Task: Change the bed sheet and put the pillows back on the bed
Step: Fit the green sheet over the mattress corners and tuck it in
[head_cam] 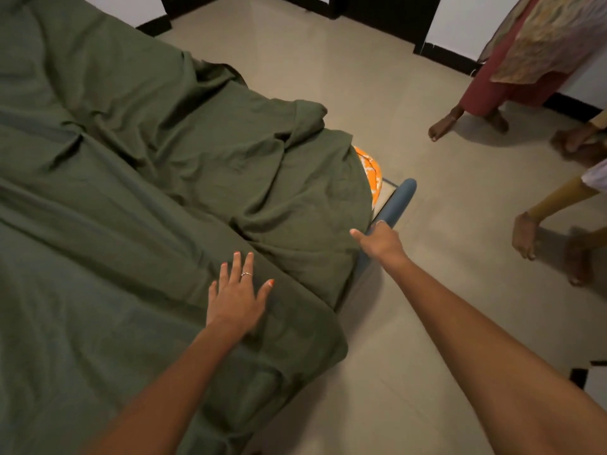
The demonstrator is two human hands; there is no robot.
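Note:
A dark green bed sheet (138, 178) lies rumpled over the bed, bunched in folds toward the foot corner and hanging over the near side. My left hand (238, 292) rests flat on the sheet near the bed's edge, fingers spread. My right hand (379, 241) reaches to the sheet's edge at the foot corner, beside the blue-grey bed frame rail (399, 201); its fingers are hidden behind the hand and the sheet. An orange and white patterned cloth (371, 172) shows under the sheet at that corner. No pillows are in view.
Beige tiled floor (328, 70) runs right of the bed. A person in a red skirt and patterned top (512, 70) stands at the upper right, bare feet on the floor. Another person's legs and feet (538, 224) are at the right edge. Black skirting lines the white walls.

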